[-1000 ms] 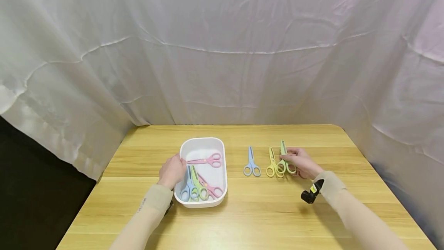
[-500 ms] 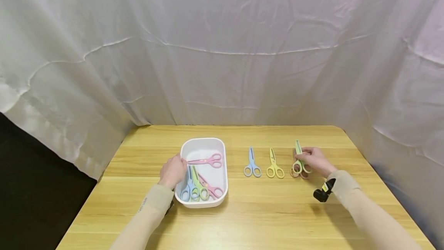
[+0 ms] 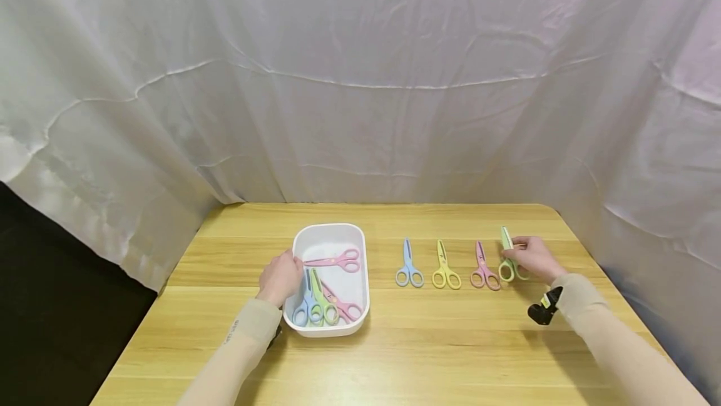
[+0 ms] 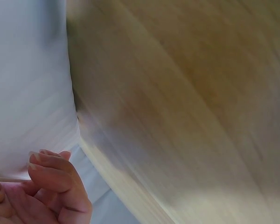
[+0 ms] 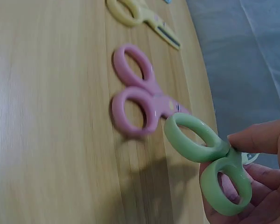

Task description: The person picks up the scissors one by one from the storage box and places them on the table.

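My right hand [image 3: 535, 257] pinches green scissors [image 5: 191, 142] near the pivot, between thumb and fingers. They are held above the table, as their shadow in the right wrist view shows, with the blades pointing away. Just left of them lie pink scissors [image 3: 483, 266], then yellow scissors [image 3: 445, 266] and blue scissors [image 3: 408, 265], in a row. My left hand [image 3: 280, 278] grips the left rim of a white plastic bin [image 3: 360, 231], fingers curled against its outer wall in the left wrist view. Inside the bin lie pink scissors [image 3: 338, 260] and an overlapping bunch with blue scissors [image 3: 308, 303] and green scissors [image 3: 323, 299].
The wooden table [image 3: 428, 343] extends in front of the row and to both sides. A pale curtain [image 3: 383, 143] hangs behind the table's back edge and along its sides. A dark area [image 3: 51, 306] lies beyond the left edge.
My right hand has carried the green scissors rightward, past the yellow and pink ones, which are now uncovered. The left hand and the bin have stayed in place.
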Available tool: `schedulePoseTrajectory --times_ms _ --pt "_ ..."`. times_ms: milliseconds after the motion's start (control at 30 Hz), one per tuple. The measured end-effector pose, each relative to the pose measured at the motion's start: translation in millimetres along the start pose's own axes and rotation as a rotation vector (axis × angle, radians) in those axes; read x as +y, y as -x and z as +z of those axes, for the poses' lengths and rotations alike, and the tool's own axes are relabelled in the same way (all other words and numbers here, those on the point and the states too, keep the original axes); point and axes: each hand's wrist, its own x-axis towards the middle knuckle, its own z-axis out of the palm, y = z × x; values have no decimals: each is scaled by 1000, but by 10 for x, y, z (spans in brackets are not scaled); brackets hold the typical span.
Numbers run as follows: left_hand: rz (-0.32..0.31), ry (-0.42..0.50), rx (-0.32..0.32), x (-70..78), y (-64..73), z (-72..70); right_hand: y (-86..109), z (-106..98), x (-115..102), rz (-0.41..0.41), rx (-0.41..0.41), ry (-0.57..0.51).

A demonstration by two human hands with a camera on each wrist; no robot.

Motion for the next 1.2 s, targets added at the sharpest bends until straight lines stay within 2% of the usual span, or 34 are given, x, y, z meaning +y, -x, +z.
schedulePoseTrajectory --times_ms 500,767,1200 --pt "-17 9 -9 -2 0 -12 -42 -209 164 -16 15 199" --pt "-27 12 -25 -5 7 11 -30 -194 295 21 19 148" --pt "-22 -4 -5 -10 -2 23 -42 -183 340 35 49 237"
